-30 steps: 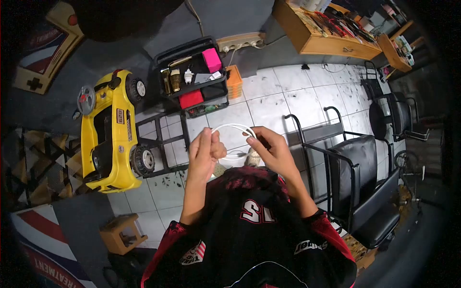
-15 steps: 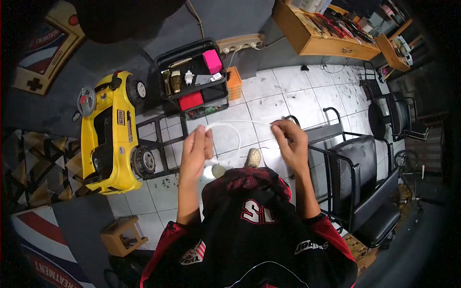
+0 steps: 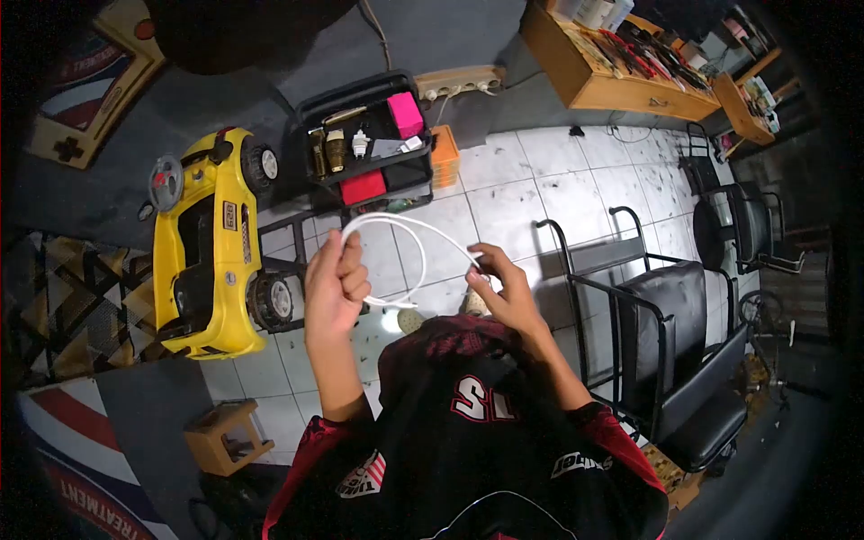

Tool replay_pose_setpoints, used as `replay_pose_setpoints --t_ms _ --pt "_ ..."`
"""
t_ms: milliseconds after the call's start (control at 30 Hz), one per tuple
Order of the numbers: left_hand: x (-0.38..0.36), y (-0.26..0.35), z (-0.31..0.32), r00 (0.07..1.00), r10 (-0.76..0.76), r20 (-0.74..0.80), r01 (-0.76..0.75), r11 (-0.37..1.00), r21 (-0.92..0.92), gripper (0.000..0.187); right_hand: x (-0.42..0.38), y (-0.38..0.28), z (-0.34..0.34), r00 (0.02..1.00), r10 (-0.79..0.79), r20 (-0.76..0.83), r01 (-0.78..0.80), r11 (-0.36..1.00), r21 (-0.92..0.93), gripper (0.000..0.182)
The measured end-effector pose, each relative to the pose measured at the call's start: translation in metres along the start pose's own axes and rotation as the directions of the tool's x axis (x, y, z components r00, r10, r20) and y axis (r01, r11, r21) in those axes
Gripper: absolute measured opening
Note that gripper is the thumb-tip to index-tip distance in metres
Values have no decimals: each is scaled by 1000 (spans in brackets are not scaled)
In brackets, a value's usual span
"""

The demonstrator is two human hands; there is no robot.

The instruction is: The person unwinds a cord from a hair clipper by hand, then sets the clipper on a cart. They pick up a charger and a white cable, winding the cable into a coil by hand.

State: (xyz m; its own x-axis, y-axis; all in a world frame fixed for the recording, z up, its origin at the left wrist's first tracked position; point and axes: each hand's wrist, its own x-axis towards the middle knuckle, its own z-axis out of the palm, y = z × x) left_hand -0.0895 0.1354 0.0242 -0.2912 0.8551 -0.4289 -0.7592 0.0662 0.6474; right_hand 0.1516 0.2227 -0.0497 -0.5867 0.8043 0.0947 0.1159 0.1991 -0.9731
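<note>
A white cable (image 3: 418, 227) hangs in a loose loop between my two hands, above the tiled floor. My left hand (image 3: 337, 281) is closed around the cable at the loop's left side, fingers curled in. On the other side, my right hand (image 3: 500, 286) pinches the cable between thumb and fingers, a little lower than the top of the loop. Part of the loop droops past my left hand toward the floor. The cable's ends are too small to make out.
A black trolley (image 3: 315, 193) with clippers, a white charger and a pink box stands ahead. To the left is a yellow toy car (image 3: 207, 243); to the right, a black barber chair (image 3: 666, 306). A wooden counter (image 3: 621, 90) holds tools, and a small wooden stool (image 3: 225, 436) sits lower left.
My right hand has come left and down toward my left hand, which has shifted slightly left. The cable, stretched nearly straight at the top before, now bows into a rounder loop.
</note>
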Motion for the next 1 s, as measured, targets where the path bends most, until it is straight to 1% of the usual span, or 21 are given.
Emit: replay_pose_setpoints --t_ms 33,67,133,167,233,267,300,367,400,433,467,533,567,600,667,700,800,833,933,967,1000 --pt "-4 -2 11 997 -55 -59 59 996 74 30 1 -10 0 1000 16 24 -19 994 105 32" --pt "-4 -9 13 996 -86 4 85 990 111 31 4 -15 1 997 7 79 -25 974 226 34" --pt "-3 -24 14 979 -153 132 126 974 189 32 12 -25 6 983 -34 178 -51 889 454 39" --pt "-2 -27 17 966 -168 196 125 969 212 33 15 -32 7 978 -33 204 -55 910 410 29" --pt "0 -39 24 986 -59 157 29 982 185 34 19 -19 9 957 73 280 -224 799 557 25" --pt "1 -44 26 991 -1 132 -22 985 172 34 21 -14 10 937 117 329 -307 724 617 25" --pt "4 -50 24 988 31 150 -58 982 177 34 25 -18 9 926 135 354 -360 604 711 25" --pt "8 -63 21 979 59 194 -78 993 87 35 29 -38 0 897 164 410 -442 320 838 27" --pt "10 -68 20 973 72 217 -83 996 42 35 30 -46 -3 882 175 438 -465 164 870 29" --pt "12 -72 18 973 26 230 -31 999 18 35 32 -51 -3 885 253 391 -452 264 852 29" --pt "13 -71 16 970 48 239 -80 988 129 35 33 -51 -4 890 269 369 -454 424 784 30" --pt "16 -66 16 960 87 266 -178 923 341 34 35 -50 -10 902 289 320 -427 699 574 31" --pt "15 -62 17 965 50 256 -146 917 371 35 35 -49 -13 898 286 334 -426 750 505 32" --pt "14 -57 21 969 13 246 -114 909 401 36 35 -51 -14 889 251 383 -423 771 476 32" --pt "17 -45 11 902 -170 396 -34 889 457 37 38 -56 -20 861 182 476 -404 813 419 31" --pt "17 -51 18 922 -121 368 14 960 280 38 41 -53 -23 832 114 543 -392 813 430 37" --pt "10 -37 33 962 -139 233 150 988 -29 39 50 -54 -31 840 -39 541 -362 703 613 67" --pt "15 -40 29 950 -80 303 139 974 -176 39 51 -43 -32 823 -155 547 -370 584 722 89" --pt "22 -60 47 988 106 111 -60 932 -357 40 41 -31 -10 929 -159 335 -216 502 837 79" --pt "24 -70 48 981 150 119 -90 910 -404 38 35 -11 -1 930 -151 335 -210 533 820 64" --pt "25 -74 47 975 155 161 -91 933 -347 37 33 -31 7 968 -140 209 -94 569 817 50"
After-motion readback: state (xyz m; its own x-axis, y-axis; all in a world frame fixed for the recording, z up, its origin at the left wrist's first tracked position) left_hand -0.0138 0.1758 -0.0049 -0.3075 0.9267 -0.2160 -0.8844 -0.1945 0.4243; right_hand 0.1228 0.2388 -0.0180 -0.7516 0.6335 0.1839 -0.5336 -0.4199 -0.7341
